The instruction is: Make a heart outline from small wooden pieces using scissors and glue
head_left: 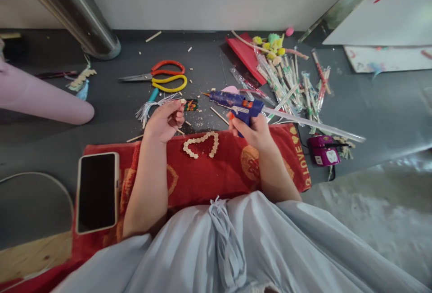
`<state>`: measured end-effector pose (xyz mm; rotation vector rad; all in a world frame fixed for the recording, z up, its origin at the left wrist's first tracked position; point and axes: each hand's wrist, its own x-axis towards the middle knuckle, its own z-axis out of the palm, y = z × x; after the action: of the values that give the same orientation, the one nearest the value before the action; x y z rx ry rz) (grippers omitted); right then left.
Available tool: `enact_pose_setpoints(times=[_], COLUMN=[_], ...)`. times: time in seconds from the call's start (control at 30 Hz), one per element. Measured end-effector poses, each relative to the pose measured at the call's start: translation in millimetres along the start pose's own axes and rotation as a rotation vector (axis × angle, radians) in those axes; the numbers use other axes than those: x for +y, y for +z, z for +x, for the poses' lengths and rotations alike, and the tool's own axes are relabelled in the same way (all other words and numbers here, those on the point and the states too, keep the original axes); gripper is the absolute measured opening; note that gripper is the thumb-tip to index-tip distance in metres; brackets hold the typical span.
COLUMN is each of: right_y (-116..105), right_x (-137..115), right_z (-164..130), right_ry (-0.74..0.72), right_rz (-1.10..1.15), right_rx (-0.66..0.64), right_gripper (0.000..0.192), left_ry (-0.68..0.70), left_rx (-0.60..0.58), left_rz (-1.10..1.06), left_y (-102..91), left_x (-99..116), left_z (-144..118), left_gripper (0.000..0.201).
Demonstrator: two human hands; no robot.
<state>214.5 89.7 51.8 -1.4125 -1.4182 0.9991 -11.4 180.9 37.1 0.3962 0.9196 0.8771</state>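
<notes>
My left hand (168, 119) pinches a small pale wooden piece (182, 101) between thumb and fingertips. Wrapped round the grip of a blue glue gun (236, 103) is my right hand (249, 126). The gun's nozzle points left, toward the pinched piece but apart from it, and a long clear glue stick (313, 125) sticks out of its back. Below and between the hands, an open heart-like outline of small pale pieces (201, 143) lies on a red towel (216, 171). Crumbs and short sticks are scattered beyond it.
Scissors (165, 77) with red and yellow handles lie behind my left hand. Several wrapped sticks (286, 81) and a red packet (245, 56) are at the back right. A phone (97, 192) rests at the left, a purple power adapter (324, 151) at the right. A metal post (77, 14) stands back left.
</notes>
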Motion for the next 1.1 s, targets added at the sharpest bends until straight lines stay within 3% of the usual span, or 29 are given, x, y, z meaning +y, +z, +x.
enact_pose_setpoints(times=[0.13, 0.2, 0.27, 0.37, 0.57, 0.77, 0.9, 1.1], right_y=[-29, -44, -58, -69, -69, -78, -67, -20], right_x=[-1, 3, 8, 18, 37, 27, 5, -14], right_z=[-14, -21, -28, -36, -50, -51, -35, 6], right_ry=[-0.007, 0.029, 0.012, 0.027, 0.132, 0.213, 0.119, -0.047], right_rz=[-0.345, -0.447, -0.545, -0.728, -0.889, -0.993, -0.986, -0.887], right_rx=[0.208, 0.251, 0.244, 0.221, 0.185, 0.012, -0.022, -0.179], right_gripper=[0.022, 0.036, 0.045, 0.038, 0.033, 0.041, 0.030, 0.010], left_ry=[0.028, 0.043, 0.051, 0.058, 0.121, 0.174, 0.165, 0.160], left_rx=[-0.020, -0.034, -0.039, -0.006, 0.060, 0.110, 0.139, 0.145], left_rz=[0.058, 0.099, 0.127, 0.161, 0.190, 0.172, 0.183, 0.177], left_y=[-4.0, -4.9, -4.8, -3.1, -3.5, -6.9, -4.6, -3.6], left_x=[-3, -4, -5, -5, -1, 2, 3, 3], left_z=[1, 2, 2, 2, 3, 7, 6, 5], left_gripper=[0.014, 0.015, 0.017, 0.018, 0.016, 0.009, 0.010, 0.011])
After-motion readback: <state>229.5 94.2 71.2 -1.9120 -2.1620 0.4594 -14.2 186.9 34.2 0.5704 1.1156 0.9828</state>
